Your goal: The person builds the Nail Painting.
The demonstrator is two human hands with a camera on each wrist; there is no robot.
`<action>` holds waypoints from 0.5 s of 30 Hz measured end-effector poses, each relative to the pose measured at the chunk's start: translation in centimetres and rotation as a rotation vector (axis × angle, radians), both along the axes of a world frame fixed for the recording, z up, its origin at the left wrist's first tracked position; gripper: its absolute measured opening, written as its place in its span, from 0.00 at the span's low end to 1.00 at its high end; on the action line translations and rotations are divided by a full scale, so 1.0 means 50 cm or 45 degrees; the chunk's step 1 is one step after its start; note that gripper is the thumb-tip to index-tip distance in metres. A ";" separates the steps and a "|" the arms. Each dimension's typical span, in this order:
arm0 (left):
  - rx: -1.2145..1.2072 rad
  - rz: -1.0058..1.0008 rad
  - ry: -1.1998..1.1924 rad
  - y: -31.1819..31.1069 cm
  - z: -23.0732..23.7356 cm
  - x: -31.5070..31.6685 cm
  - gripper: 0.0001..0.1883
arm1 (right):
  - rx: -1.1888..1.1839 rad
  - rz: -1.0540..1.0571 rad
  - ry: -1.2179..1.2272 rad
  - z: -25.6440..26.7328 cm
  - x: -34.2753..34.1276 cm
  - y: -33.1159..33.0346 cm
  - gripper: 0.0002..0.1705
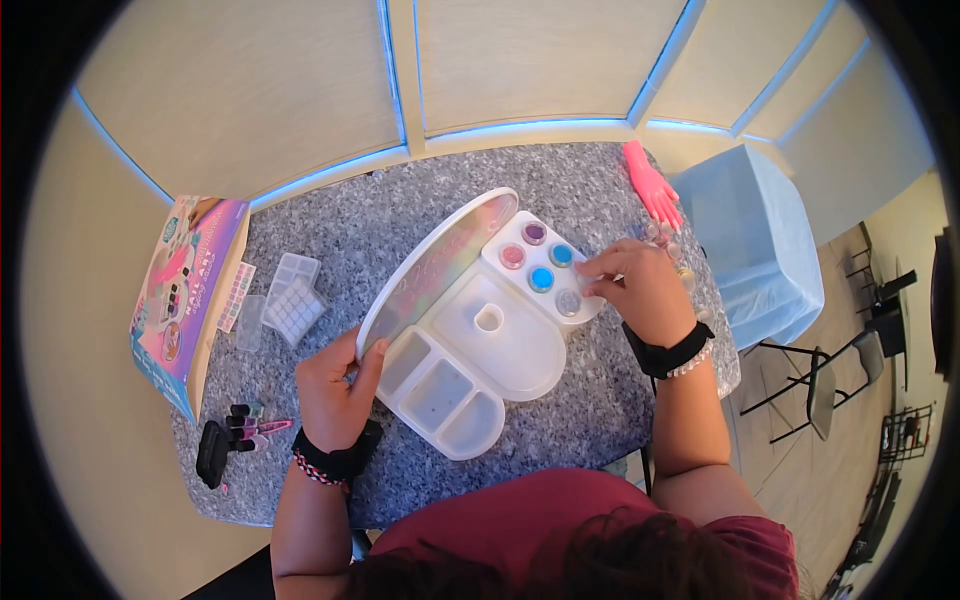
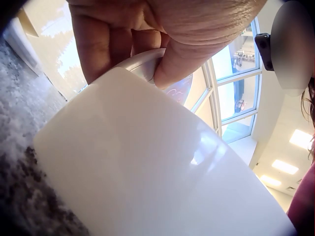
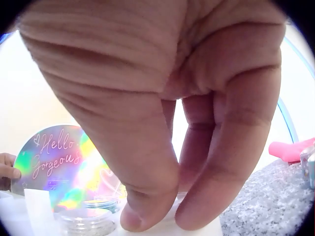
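A white compartment tray lies on the table with a raised oval panel along its far side. In the right wrist view the shiny rainbow panel reads "Hello Gorgeous". My left hand grips the panel's near end between thumb and fingers. Small round jars sit in the tray's right end: purple, pink, two blue and a silvery one. Beside them my right hand pinches a small clear jar at the tray's corner, mostly hidden by the fingertips.
A nail art box stands at the left, near clear plastic cases and a sticker sheet. Nail polish bottles and a black case lie nearer. A pink model hand and small clear containers are at the right.
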State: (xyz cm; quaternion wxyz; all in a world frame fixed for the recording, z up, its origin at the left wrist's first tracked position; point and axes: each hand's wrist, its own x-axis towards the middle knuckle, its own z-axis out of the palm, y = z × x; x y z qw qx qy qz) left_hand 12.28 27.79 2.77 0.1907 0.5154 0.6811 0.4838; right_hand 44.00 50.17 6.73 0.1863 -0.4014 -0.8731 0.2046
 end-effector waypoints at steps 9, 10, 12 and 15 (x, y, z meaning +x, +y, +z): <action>0.010 -0.005 0.006 0.000 0.005 0.002 0.11 | -0.108 -0.033 0.097 -0.002 0.005 0.000 0.20; 0.009 -0.006 0.006 0.001 0.003 0.001 0.11 | -0.108 -0.035 0.096 -0.004 0.007 0.002 0.20; 0.017 -0.012 -0.003 0.001 0.000 0.000 0.11 | -0.144 -0.022 0.132 -0.010 0.009 0.007 0.20; -0.016 0.014 -0.022 0.000 0.002 0.002 0.10 | -0.219 -0.010 0.209 -0.017 0.015 0.016 0.17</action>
